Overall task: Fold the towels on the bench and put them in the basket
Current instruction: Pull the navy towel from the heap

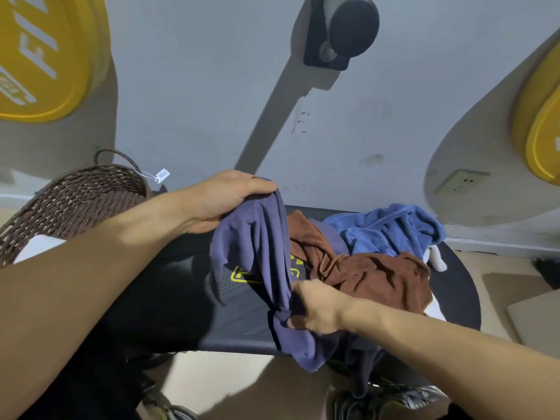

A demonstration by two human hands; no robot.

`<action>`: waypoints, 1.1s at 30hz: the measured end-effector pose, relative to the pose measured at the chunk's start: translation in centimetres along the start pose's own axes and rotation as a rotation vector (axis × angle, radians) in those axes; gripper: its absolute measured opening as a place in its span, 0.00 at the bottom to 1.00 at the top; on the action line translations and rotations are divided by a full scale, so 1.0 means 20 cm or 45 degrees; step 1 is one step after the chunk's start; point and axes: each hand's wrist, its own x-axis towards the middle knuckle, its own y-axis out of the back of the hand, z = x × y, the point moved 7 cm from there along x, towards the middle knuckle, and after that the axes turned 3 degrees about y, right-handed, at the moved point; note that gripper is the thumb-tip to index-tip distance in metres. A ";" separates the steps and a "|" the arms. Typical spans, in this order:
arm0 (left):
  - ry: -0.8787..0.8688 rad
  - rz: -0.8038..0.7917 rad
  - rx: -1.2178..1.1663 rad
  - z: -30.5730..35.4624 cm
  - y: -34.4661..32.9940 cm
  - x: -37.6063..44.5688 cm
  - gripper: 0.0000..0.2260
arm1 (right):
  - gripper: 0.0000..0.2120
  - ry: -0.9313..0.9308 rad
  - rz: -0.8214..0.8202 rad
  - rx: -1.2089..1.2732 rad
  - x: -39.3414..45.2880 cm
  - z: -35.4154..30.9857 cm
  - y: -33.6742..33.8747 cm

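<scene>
A purple-blue towel (257, 253) hangs crumpled over the black bench (188, 286). My left hand (224, 198) grips its upper edge, raised above the bench. My right hand (315, 307) pinches its lower part near the bench's front edge. A brown towel (372, 274) lies bunched on the bench to the right, with a bright blue towel (391, 228) heaped behind it. The brown woven basket (69, 204) stands at the left end of the bench, and something white lies inside it.
A white cloth (436, 257) peeks out at the bench's right end behind the towels. Yellow weight plates (45, 56) lean against the grey wall at left and right. A wall socket (460, 181) sits low on the right. Shoes show below the bench.
</scene>
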 end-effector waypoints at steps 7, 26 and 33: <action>-0.023 0.098 0.101 -0.02 0.06 0.03 0.11 | 0.13 0.057 -0.050 0.553 0.09 -0.13 -0.13; 0.007 -0.315 0.457 -0.10 -0.04 0.04 0.11 | 0.18 0.391 0.687 1.037 0.07 -0.10 0.57; 0.097 -0.376 0.647 -0.10 0.01 0.01 0.20 | 0.04 0.256 1.082 1.020 0.03 0.02 0.67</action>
